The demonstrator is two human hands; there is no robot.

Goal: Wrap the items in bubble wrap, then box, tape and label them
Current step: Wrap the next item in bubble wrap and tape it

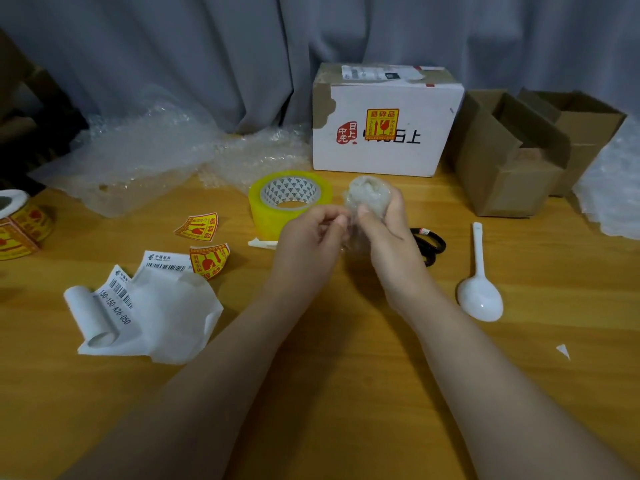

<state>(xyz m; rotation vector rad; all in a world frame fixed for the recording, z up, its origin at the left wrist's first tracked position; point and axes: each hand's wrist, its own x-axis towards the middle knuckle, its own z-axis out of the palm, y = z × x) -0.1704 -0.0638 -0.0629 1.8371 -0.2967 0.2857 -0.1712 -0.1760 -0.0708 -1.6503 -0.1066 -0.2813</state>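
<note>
- Bubble wrap is totally hiding whatever's inside the bubble-wrapped bundle (369, 197), so I can't make it out. Anyone seeing how it's being held?
- Looks like the right hand (388, 233) is gripping it around the middle, and the left hand (308, 233) is pinching the loose wrap at its lower left side. It's hovering upright over the wooden table (346, 341), just in front of the yellow tape roll (263, 209), with its long axis running up-down and the rounded end pointing up toward the white box (381, 150). Black scissors (431, 242) are peeking out half-hidden behind the right hand, and the fragile-sticker roll (20, 223) is getting cut off at the left edge.
</note>
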